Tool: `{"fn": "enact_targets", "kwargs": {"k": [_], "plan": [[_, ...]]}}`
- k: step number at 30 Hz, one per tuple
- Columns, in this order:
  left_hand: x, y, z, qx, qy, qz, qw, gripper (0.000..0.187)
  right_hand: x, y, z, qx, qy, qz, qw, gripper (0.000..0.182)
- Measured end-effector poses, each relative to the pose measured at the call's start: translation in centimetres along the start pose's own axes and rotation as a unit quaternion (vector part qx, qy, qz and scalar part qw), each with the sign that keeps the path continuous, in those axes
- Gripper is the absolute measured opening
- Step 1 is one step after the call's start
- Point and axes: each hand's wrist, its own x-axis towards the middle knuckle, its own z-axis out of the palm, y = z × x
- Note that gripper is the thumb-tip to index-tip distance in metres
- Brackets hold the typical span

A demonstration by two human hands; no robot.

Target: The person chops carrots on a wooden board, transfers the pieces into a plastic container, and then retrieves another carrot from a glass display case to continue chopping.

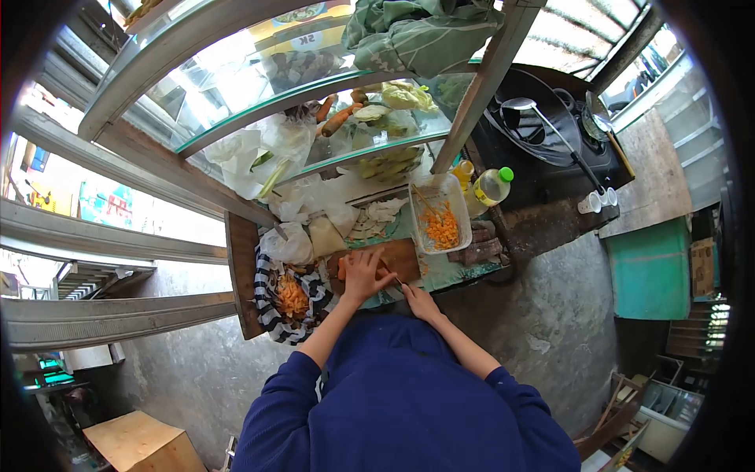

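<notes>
My left hand (364, 277) lies over the left part of a brown wooden board (401, 256), its fingers spread. Pieces of carrot (341, 270) show beside and partly under it. My right hand (421, 304), at the board's near right edge, is closed round the handle of a knife, whose blade points up and left toward my left hand. Beyond the board on the right, a clear plastic container (464, 228) holds chopped orange carrot (440, 226) and a utensil. Carrot peelings (292, 296) fill a black-and-white striped bag (264, 305) on the left.
Behind the board stand a glass-shelved cabinet (314, 165) with whole carrots (340, 119) and white plastic bags (289, 244). A green-capped bottle (491, 189) is by the container. At the right is a black stove (543, 173) with a wok and ladle, near small white cups (589, 204).
</notes>
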Motion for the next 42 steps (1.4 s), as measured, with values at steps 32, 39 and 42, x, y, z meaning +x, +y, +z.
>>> {"fn": "enact_targets", "kwargs": {"k": [32, 39, 42], "plan": [[-8.8, -1.1, -4.2, -0.334, 0.104, -0.246, 0.904, 0.032, 4.2, -8.7, 1.2, -0.042, 0.161, -0.118, 0.979, 0.036], [-12.2, -2.8, -6.3, -0.754, 0.005, -0.459, 0.469, 0.040, -1.0, -12.8, 4.7, 0.180, -0.075, -0.288, 0.937, 0.030], [-12.7, -2.4, -8.4, -0.748, 0.053, -0.438, 0.496, 0.040, -2.3, -14.9, 5.4, 0.137, -0.112, -0.276, 0.945, 0.031]]}}
